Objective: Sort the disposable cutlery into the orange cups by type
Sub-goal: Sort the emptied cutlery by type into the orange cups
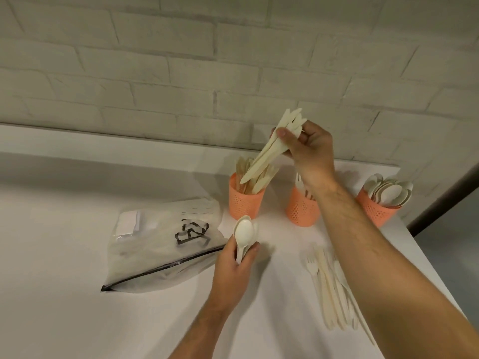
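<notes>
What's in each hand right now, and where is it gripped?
Right hand pinches a bundle of knives near its upper end, over the left cup. Left hand grips stacked spoons by their handles.

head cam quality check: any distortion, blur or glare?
Head view: wide-angle bowing curves the brick wall and table edge; dim warm light, soft shadows; the plastic bag shows mild sheen, no harsh glare; loose cutlery at right looks soft; both hands' grips are reasonably sharp.
</notes>
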A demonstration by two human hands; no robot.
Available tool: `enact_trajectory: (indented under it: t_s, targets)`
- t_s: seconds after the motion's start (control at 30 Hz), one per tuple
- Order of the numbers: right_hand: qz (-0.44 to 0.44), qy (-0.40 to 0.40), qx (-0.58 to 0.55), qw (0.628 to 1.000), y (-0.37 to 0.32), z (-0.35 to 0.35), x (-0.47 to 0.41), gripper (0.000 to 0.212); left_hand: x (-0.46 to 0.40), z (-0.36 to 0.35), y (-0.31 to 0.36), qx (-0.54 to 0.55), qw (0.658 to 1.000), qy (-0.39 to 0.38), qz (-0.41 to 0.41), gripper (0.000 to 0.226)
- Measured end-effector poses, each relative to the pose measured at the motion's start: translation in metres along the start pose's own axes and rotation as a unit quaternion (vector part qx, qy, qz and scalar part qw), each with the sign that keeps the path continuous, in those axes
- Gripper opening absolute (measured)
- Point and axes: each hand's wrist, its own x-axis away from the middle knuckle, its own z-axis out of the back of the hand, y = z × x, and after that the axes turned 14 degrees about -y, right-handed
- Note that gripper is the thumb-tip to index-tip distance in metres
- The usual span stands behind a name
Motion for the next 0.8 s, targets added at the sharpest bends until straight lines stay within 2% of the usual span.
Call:
enact_trajectory:
  t_s: [0.13, 0.23, 0.3, 0.43, 0.53, 0.6, 0.7, 0.8]
  targets:
    - [0.000, 0.037, 0.113, 0.993, 0.023, -0.014, -0.010, 0.043, 0.005, -0.002, -0.013, -0.026, 0.999, 0.016, -0.008, 0.035]
    - [0.010, 0.025, 0.151, 0.988, 0.037, -0.020, -0.010, 0.064, 0.004, 0.002, -0.017, -0.005, 1.000, 0.025, -0.006, 0.022]
    - [0.020, 0.024, 0.208, 0.978, 0.045, -0.022, -0.013, 0.062, 0.003, 0.005, -0.019, 0.023, 0.999, 0.037, 0.000, 0.020]
    - [0.021, -0.018, 0.331, 0.943, 0.059, -0.027, -0.017, 0.042, -0.001, 0.008, -0.021, 0.015, 0.999, 0.029, 0.000, 0.006]
    - [0.005, -0.067, 0.473, 0.879, 0.074, -0.030, -0.016, 0.032, -0.001, 0.010, -0.023, 0.007, 1.000, 0.021, 0.004, 0.010]
    - [-0.021, -0.101, 0.532, 0.841, 0.079, -0.031, -0.015, 0.035, -0.001, 0.010, -0.023, 0.008, 1.000, 0.012, 0.013, 0.010]
    - [-0.072, -0.138, 0.530, 0.834, 0.071, -0.030, -0.011, 0.041, 0.000, 0.012, -0.022, 0.028, 0.999, 0.005, 0.027, 0.011]
    - [-0.066, -0.114, 0.515, 0.847, 0.053, -0.028, -0.003, 0.041, 0.000, 0.013, -0.019, 0.069, 0.997, -0.008, 0.046, 0.015]
